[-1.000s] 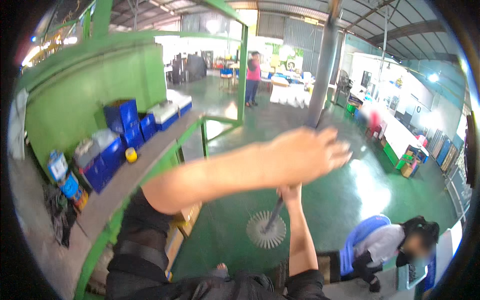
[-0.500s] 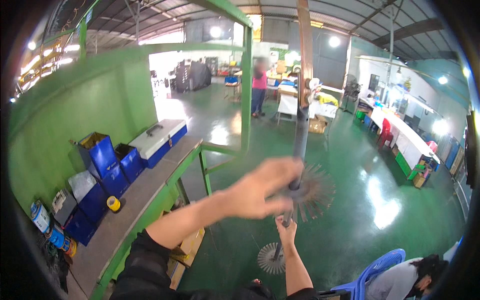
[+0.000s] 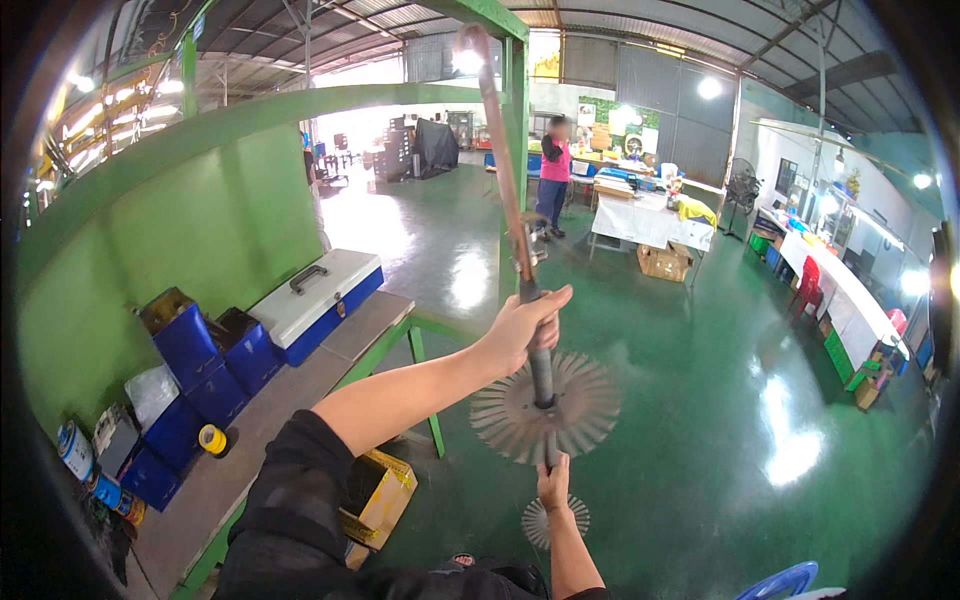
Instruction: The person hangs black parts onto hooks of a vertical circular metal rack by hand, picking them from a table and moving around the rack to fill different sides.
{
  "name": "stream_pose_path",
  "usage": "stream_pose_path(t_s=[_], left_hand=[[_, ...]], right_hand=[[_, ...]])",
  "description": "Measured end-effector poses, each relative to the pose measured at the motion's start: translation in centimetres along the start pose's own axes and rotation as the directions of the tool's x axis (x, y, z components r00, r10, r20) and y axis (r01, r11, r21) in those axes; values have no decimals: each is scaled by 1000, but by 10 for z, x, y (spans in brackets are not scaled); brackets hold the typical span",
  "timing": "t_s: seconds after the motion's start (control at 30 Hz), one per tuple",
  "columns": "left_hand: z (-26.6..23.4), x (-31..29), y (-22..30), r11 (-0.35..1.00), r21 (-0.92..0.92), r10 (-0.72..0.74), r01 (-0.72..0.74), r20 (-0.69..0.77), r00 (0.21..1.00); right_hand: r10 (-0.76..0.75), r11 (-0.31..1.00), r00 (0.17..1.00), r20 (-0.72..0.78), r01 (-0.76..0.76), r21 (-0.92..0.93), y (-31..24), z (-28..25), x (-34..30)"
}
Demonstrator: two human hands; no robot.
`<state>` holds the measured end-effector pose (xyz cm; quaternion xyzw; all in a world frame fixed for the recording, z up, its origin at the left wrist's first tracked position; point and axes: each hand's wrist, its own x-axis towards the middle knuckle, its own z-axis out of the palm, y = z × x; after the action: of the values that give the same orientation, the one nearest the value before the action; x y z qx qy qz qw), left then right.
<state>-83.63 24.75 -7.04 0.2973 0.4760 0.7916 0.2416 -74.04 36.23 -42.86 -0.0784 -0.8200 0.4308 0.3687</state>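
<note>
A long upright metal pole [image 3: 542,378] stands before me, dark grey below and rusty brown in its upper part [image 3: 503,155], with a small fitting where the two parts meet. A large slotted round metal disc [image 3: 582,402] sits around it. My left hand [image 3: 522,328] is wrapped round the pole just above this disc. Below the disc, my right hand [image 3: 553,482] grips the pole's lower stretch. A smaller slotted disc [image 3: 534,524] shows lower down, partly hidden behind my right hand. The pole leans left toward its top.
A green-framed bench [image 3: 375,330] at left holds a white-and-blue toolbox [image 3: 318,292], blue bins [image 3: 205,385] and yellow tape [image 3: 212,439]. A cardboard box [image 3: 388,497] lies beneath. A green post [image 3: 515,200] rises nearby. A blue chair [image 3: 785,582] is at lower right; a person [image 3: 553,180] stands farther off.
My left hand has closed round the pole. The pole's top has tipped to the left and the large disc has shifted left. The seated person at lower right has left the view.
</note>
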Motion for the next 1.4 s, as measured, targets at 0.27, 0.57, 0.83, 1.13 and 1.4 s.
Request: stream_pose_path(t_s=[0.27,0.57,0.83,1.13,1.4], left_hand=[[-73,40,5,995,1,-87,95,427,900],[-108,49,25,992,76,-123,100,415,901],[-132,49,-2,990,52,-140,130,400,906],[-164,41,6,981,178,-138,76,366,920],[-162,8,34,96,995,-78,25,-18,997]], right_hand=[[-18,1000,996,88,18,6,60,76,27],[134,979,967,219,-163,120,26,137,47],[107,981,956,272,-56,-188,34,132,36],[862,484,437,257,-561,-671,78,-12,-118],[862,92,242,-446,-939,-332,5,-134,-421]])
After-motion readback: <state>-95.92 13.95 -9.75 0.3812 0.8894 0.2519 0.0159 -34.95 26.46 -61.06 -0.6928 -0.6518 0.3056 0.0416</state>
